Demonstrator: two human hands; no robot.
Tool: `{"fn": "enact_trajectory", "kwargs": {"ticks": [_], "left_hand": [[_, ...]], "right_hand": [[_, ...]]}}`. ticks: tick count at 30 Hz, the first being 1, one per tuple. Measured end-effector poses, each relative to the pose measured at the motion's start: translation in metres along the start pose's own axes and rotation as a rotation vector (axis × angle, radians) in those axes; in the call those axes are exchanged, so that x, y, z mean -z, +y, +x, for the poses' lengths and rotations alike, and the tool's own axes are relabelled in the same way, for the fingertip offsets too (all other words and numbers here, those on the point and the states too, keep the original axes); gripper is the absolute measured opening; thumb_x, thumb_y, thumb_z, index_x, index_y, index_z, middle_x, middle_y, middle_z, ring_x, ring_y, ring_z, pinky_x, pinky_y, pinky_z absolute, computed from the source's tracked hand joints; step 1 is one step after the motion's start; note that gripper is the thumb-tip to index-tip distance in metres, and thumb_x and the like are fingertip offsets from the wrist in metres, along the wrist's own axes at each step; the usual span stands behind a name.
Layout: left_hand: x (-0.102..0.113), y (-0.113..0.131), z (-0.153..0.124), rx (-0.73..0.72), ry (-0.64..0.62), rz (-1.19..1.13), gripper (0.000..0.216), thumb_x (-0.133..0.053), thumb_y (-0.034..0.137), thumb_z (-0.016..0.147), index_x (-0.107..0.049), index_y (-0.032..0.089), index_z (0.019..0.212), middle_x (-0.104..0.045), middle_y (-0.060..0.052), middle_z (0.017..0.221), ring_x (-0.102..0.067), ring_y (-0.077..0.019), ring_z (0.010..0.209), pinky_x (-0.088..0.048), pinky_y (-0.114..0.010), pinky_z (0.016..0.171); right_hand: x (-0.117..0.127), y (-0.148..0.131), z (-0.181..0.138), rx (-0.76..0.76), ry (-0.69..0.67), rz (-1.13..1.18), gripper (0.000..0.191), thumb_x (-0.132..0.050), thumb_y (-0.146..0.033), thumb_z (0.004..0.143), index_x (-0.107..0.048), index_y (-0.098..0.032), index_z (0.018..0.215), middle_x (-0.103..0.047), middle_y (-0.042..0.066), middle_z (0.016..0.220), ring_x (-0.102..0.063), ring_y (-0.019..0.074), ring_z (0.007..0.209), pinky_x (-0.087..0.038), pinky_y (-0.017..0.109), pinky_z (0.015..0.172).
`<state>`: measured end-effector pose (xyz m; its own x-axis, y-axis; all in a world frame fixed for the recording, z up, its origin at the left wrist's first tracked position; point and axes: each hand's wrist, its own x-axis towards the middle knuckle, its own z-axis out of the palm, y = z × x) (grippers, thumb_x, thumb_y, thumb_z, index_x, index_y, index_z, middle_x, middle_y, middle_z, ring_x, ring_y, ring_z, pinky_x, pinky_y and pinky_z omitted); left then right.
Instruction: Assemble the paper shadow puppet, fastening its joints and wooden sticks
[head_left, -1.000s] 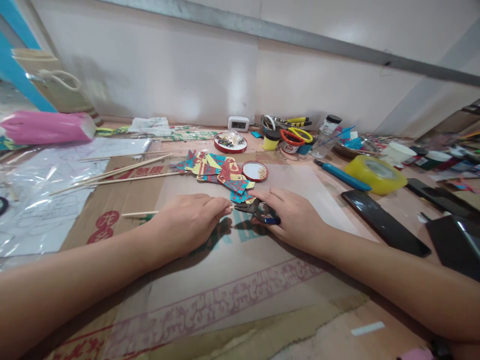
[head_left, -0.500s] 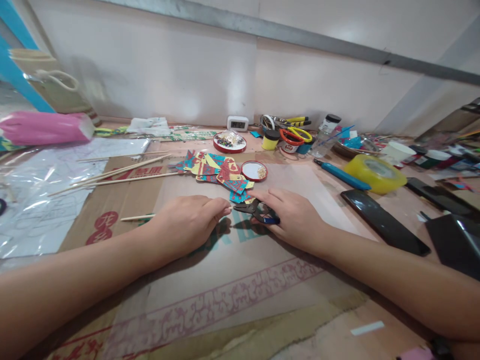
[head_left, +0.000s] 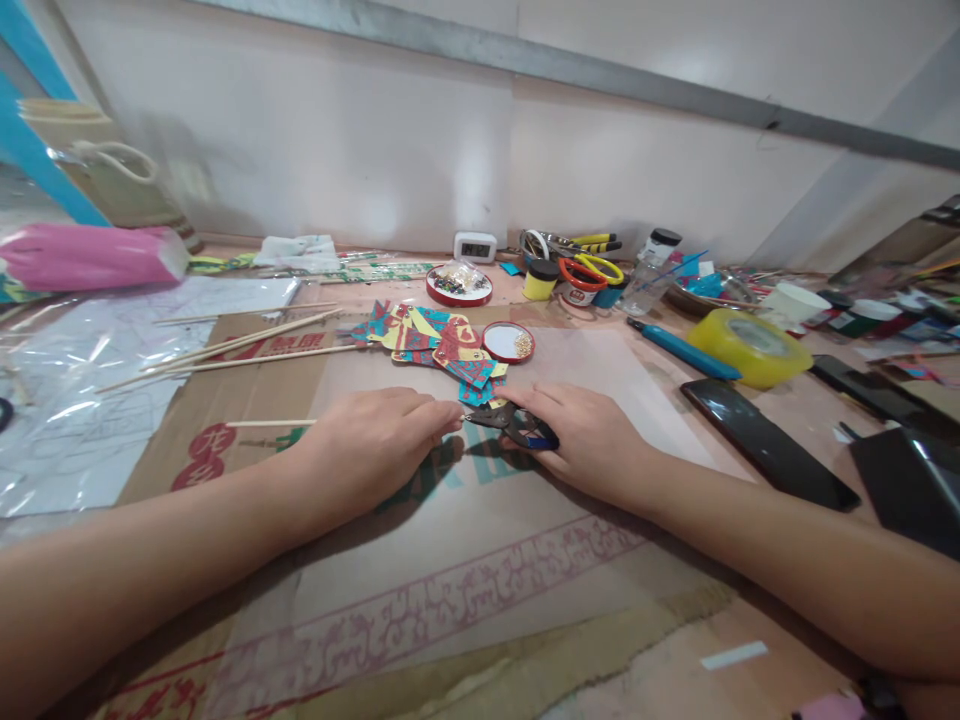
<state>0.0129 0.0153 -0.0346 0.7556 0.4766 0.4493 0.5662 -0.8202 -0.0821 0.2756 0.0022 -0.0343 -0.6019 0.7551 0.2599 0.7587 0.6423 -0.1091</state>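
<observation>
My left hand (head_left: 382,435) is closed around a thin wooden stick (head_left: 271,423), whose tail end sticks out to the left past the wrist. At the fingertips, the stick's other end meets the jaws of dark pliers (head_left: 495,418) with blue on the handle. My right hand (head_left: 589,435) grips those pliers, jaws pointing left. Just beyond both hands lies a jointed paper figure (head_left: 439,345) in red, blue and yellow, fixed with small metal fasteners. More wooden sticks (head_left: 247,360) run leftward from it. The very tip between the jaws is too small to make out.
A red-rimmed lid (head_left: 502,342) of small gold pieces and a dish of beads (head_left: 459,290) stand behind. To the right are a blue cutter (head_left: 682,350), yellow tape (head_left: 750,347) and a black phone (head_left: 769,443). Cardboard (head_left: 169,430) lies under the work.
The tail of the stick in my left hand has shifted further left and slightly up. Both hands and the pliers stay almost where they were.
</observation>
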Motion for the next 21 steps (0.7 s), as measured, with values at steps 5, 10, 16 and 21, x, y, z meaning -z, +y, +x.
{"fn": "enact_trajectory", "kwargs": {"ticks": [5, 10, 16, 21], "left_hand": [[0.0003, 0.0022, 0.0002, 0.074, 0.009, -0.058, 0.033, -0.037, 0.026, 0.101, -0.067, 0.018, 0.090, -0.073, -0.004, 0.075, -0.066, -0.0179, 0.065, -0.046, -0.028, 0.060], [0.0007, 0.0026, 0.0016, 0.133, -0.064, -0.069, 0.039, -0.032, 0.028, 0.102, -0.068, 0.018, 0.091, -0.073, -0.005, 0.075, -0.066, -0.0203, 0.064, -0.045, -0.031, 0.059], [0.0021, 0.0021, 0.0032, 0.160, -0.108, -0.032, 0.038, -0.032, 0.027, 0.102, -0.068, 0.018, 0.093, -0.073, -0.005, 0.074, -0.067, -0.0205, 0.064, -0.043, -0.030, 0.057], [0.0008, 0.0014, 0.0035, 0.128, -0.066, 0.009, 0.041, -0.030, 0.028, 0.103, -0.068, 0.019, 0.090, -0.070, -0.003, 0.067, -0.065, -0.0195, 0.059, -0.040, -0.029, 0.054]], "right_hand": [[-0.0006, 0.0002, 0.0002, -0.003, 0.017, -0.011, 0.043, -0.060, -0.036, 0.092, -0.056, -0.019, 0.132, -0.069, 0.010, 0.105, -0.064, 0.0250, 0.091, -0.046, 0.034, 0.074], [-0.0016, 0.0010, 0.0004, -0.022, 0.036, -0.018, 0.047, -0.061, -0.041, 0.091, -0.054, -0.020, 0.133, -0.067, 0.011, 0.109, -0.064, 0.0269, 0.092, -0.047, 0.036, 0.075], [-0.0023, 0.0012, 0.0009, -0.008, 0.039, -0.040, 0.048, -0.060, -0.040, 0.092, -0.053, -0.020, 0.134, -0.067, 0.011, 0.107, -0.063, 0.0271, 0.090, -0.047, 0.037, 0.073], [-0.0026, 0.0015, 0.0004, -0.008, 0.047, -0.038, 0.048, -0.061, -0.041, 0.091, -0.053, -0.020, 0.134, -0.067, 0.011, 0.106, -0.063, 0.0269, 0.089, -0.047, 0.037, 0.073]]}}
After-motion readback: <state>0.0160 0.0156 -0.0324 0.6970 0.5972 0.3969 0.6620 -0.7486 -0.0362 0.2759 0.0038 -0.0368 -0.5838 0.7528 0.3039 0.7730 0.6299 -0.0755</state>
